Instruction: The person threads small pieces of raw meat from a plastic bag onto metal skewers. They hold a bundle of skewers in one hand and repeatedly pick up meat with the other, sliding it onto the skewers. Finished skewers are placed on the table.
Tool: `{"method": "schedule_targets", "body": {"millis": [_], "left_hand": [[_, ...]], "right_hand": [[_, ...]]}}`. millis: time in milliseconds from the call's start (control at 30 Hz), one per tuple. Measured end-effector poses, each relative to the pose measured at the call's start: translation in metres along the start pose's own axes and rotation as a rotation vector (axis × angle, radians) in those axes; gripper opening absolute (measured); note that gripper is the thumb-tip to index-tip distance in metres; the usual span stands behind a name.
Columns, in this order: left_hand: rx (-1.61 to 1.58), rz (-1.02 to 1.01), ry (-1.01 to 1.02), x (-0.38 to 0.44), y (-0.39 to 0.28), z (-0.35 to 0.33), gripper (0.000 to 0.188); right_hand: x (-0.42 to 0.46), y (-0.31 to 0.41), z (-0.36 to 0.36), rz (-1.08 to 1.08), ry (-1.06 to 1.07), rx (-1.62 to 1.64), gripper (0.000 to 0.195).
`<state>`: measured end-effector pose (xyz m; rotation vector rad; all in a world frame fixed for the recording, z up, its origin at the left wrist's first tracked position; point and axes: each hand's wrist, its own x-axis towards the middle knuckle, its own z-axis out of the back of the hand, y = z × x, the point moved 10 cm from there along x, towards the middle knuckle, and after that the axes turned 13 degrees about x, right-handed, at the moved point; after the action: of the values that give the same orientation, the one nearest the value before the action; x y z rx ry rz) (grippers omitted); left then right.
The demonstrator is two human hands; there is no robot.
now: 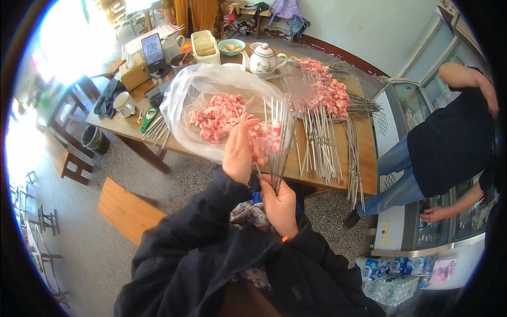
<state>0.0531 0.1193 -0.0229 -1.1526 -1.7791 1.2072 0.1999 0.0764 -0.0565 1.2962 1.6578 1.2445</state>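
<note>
My right hand [282,207] is closed around the lower ends of several upright metal skewers [278,138]. One skewer leans left from it toward my left hand [239,152], whose fingers are against pieces of raw meat [257,152] on that skewer. Behind my hands lies a large clear plastic bag [178,107], spread wide, with a heap of raw meat chunks [218,121] in it. To the right, skewers loaded with meat [334,97] are piled on the wooden table [366,158]. Bare-looking metal skewer ends [323,146] point toward me.
A teapot [264,59], a bowl [231,47], a lidless container [206,49] and a phone on a stand [154,53] line the far side. A mug [124,104] and green peeler [149,119] lie left. A person [447,134] stands right, beside glass-fronted coolers [408,103]. A wooden stool [128,210] is lower left.
</note>
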Motion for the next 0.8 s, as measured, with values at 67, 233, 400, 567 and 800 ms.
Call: {"method": "schedule_targets", "body": {"millis": [67, 233, 400, 567, 800], "left_hand": [[-0.142, 0.057, 0.090, -0.003, -0.007, -0.005, 0.040], [-0.182, 0.097, 0.166, -0.005, -0.013, -0.002, 0.046], [0.017, -0.026, 0.126, -0.001, -0.008, 0.014, 0.049], [0.056, -0.067, 0.089, 0.003, -0.009, 0.016, 0.055], [0.377, -0.232, 0.096, 0.009, -0.013, 0.021, 0.059]], "right_hand": [[0.000, 0.002, 0.001, 0.002, 0.005, 0.030, 0.019], [0.004, 0.002, 0.008, 0.033, -0.006, -0.016, 0.022], [0.003, 0.012, 0.005, -0.006, 0.013, 0.033, 0.022], [0.005, 0.025, 0.000, 0.023, 0.064, 0.052, 0.021], [0.004, 0.014, -0.007, -0.237, 0.287, 0.080, 0.022]]}}
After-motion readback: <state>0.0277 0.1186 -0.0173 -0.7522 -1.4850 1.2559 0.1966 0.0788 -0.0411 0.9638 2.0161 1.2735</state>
